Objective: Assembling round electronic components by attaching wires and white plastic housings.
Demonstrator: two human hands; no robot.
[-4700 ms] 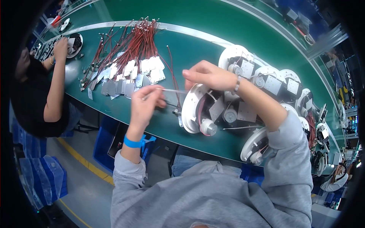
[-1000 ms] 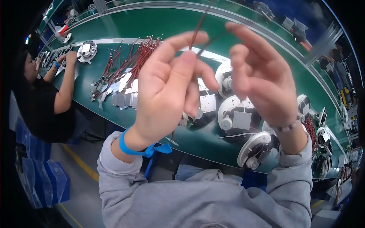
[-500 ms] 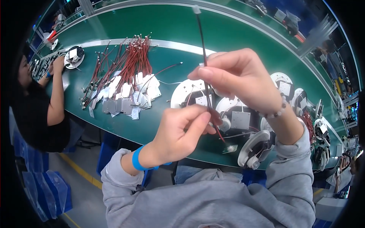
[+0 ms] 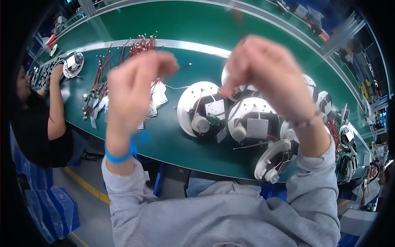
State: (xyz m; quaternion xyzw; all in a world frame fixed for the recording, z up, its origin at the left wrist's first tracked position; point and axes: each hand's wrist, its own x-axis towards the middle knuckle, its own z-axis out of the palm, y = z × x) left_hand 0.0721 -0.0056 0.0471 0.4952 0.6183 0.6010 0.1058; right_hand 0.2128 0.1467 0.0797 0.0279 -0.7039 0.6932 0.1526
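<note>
My right hand (image 4: 263, 74) is closed on a thin red-and-black cable (image 4: 238, 17), blurred, which rises above the fingers. It hovers over the round white housings. My left hand (image 4: 138, 82), smeared by motion, is raised in front of a bundle of red cables (image 4: 142, 44) and hides part of it. Whether those fingers hold anything does not show. At the bundle's near end lie white and silvery plates (image 4: 157, 96). Beneath the right hand stand a white round housing (image 4: 187, 101) with a motor and a square plate, and another such housing (image 4: 240, 110).
A tilted housing (image 4: 263, 160) sits at the bench's near edge. More housings (image 4: 346, 138) line the green bench (image 4: 177, 148) at right. At left a co-worker (image 4: 57, 103) reaches toward a round housing (image 4: 73, 65). Blue bins (image 4: 51, 210) stand on the floor.
My left hand has come off the cable and swung left and up, to in front of the cable bundle. My right hand has shifted slightly up, still gripping the cable.
</note>
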